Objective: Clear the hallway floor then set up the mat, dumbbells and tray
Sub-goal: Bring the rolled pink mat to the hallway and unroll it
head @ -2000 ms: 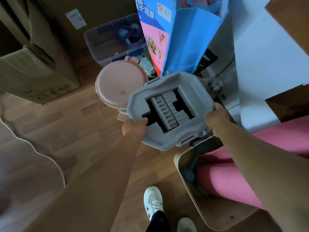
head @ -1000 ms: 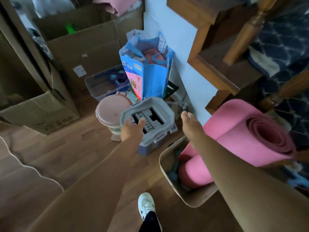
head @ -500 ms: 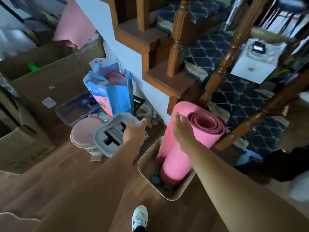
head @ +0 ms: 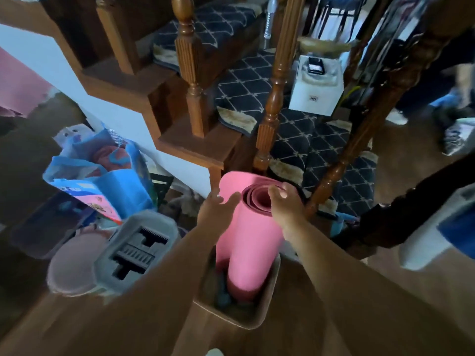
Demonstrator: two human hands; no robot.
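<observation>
1. Wooden hallway floor (head: 295, 327) runs under everything, dim and brown, at the foot of a staircase.
2. Nearest stands one beige tray (head: 253, 318), a deep bin on the floor; dark rounded shapes lie in its bottom, too blurred to count or name.
3. One rolled pink mat (head: 248, 242) stands on end inside the tray, leaning slightly, its spiral end uppermost.
4. Two bare hands reach for the mat's top. The left hand (head: 213, 213) is spread wide, fingers apart, just beside the roll's left edge; whether it touches I cannot tell. The right hand (head: 286, 202) curls over the rim of the spiral end, fingers on the roll's top edge.
5. Left of the tray sits one grey bucket (head: 136, 249) with a slotted top, and touching its left side one round pink lid (head: 73, 265).
6. Behind those stands one blue bag (head: 108, 181), open and stuffed with cloth.
7. Farther back rise the stairs (head: 290, 140) with dark patterned carpet, and three turned wooden balusters (head: 273, 98) show clearly.
8. One white box (head: 316, 86) rests on a carpeted step.
</observation>
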